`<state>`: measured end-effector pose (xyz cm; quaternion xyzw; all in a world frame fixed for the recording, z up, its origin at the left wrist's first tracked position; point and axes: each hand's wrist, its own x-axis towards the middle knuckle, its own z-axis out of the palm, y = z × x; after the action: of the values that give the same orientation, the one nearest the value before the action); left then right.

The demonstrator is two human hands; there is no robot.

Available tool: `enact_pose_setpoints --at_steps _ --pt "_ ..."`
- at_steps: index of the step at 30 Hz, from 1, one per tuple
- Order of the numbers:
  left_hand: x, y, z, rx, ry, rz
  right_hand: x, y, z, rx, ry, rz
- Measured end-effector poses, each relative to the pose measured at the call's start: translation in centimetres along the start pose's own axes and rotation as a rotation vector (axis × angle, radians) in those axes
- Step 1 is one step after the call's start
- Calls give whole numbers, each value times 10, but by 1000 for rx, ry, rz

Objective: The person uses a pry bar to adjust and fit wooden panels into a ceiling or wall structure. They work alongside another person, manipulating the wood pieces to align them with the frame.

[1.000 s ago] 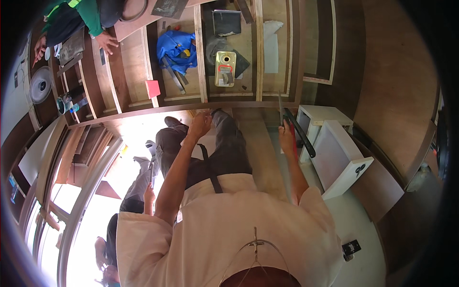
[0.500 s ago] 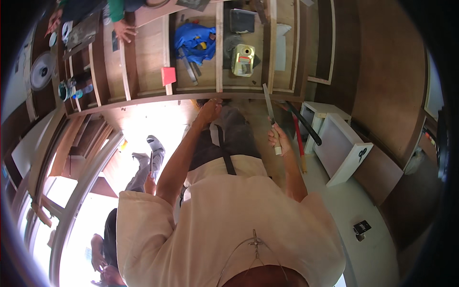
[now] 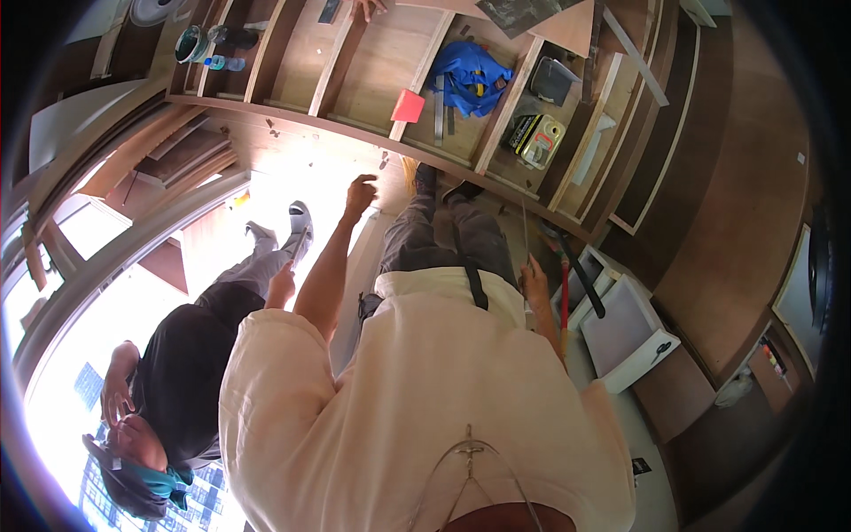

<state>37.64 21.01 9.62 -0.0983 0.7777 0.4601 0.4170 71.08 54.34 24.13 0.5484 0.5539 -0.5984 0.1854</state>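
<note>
My left hand (image 3: 359, 199) hangs in the air over the bright floor, near the long wooden frame. Its fingers are curled, and I see nothing in them. At my right side, my right hand (image 3: 534, 284) is closed round the pale handle of a long, narrow-bladed hand tool (image 3: 525, 226). The metal blade points up toward the frame and shows almost edge-on. Its exact kind is unclear. Close to that hand are a black bar-like tool (image 3: 584, 282) and a red-handled tool (image 3: 565, 288).
A compartmented wooden frame (image 3: 310, 121) spans ahead, holding a blue bag (image 3: 474, 75), a yellow-and-black case (image 3: 535, 140) and a red block (image 3: 408, 106). A white drawer unit (image 3: 625, 332) stands right. A person (image 3: 191, 372) is close on my left; another person's hand (image 3: 368, 7) rests at the frame.
My view has turned, and the frame has shifted and tilted. My left hand has moved left, away from my legs. My right hand is lower, still round the tool. The person at left shows more fully.
</note>
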Motion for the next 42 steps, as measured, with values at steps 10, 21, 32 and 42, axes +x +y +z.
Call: enact_pose_setpoints --at_steps 10,21,32,42 --pt "-44 -45 -35 166 199 -187 2 73 -30 158 157 170" --pt "-51 5 6 52 185 -85 9 53 -8 4 25 56" --pt "-75 -27 24 -78 163 52 56 52 -63 -195 28 16" --pt "-133 -3 70 -42 463 -158 92 18 -111 -85 -157 175"
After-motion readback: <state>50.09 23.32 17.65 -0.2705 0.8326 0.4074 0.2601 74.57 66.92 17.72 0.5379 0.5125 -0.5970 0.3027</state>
